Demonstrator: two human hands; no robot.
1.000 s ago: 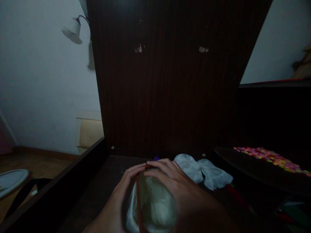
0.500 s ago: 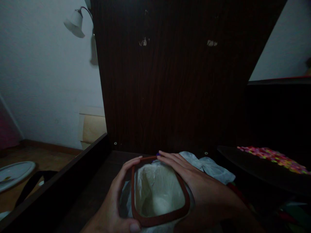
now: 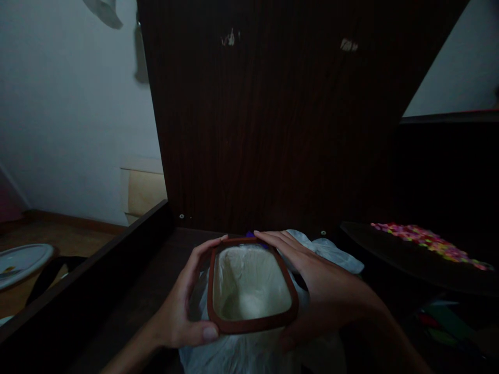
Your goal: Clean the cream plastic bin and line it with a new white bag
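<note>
Between my hands is a small bin [image 3: 252, 325] with a brown rounded-square rim, lined inside with a whitish plastic bag [image 3: 253, 283]. The bag folds over the rim and hangs down outside. My left hand [image 3: 183, 306] grips the left side, its thumb on the near corner and its fingers along the far left edge. Against the right side lies my right hand [image 3: 312, 280], fingers stretched over the far right corner and thumb low in shadow. A bit of purple [image 3: 250, 234] shows behind the far rim. Further right sits another pale plastic bag [image 3: 333, 254].
A tall dark wooden panel [image 3: 253, 130] rises behind, and a low dark board [image 3: 86, 275] runs along the left. At right, a dark curved surface carries small bright coloured pieces [image 3: 429, 241]. On the floor at left lies a whitish oval object [image 3: 25, 259].
The view has tipped down slightly. The bin's near rim sits higher in the picture, and more of the hanging bag shows below it. Both hands keep their hold.
</note>
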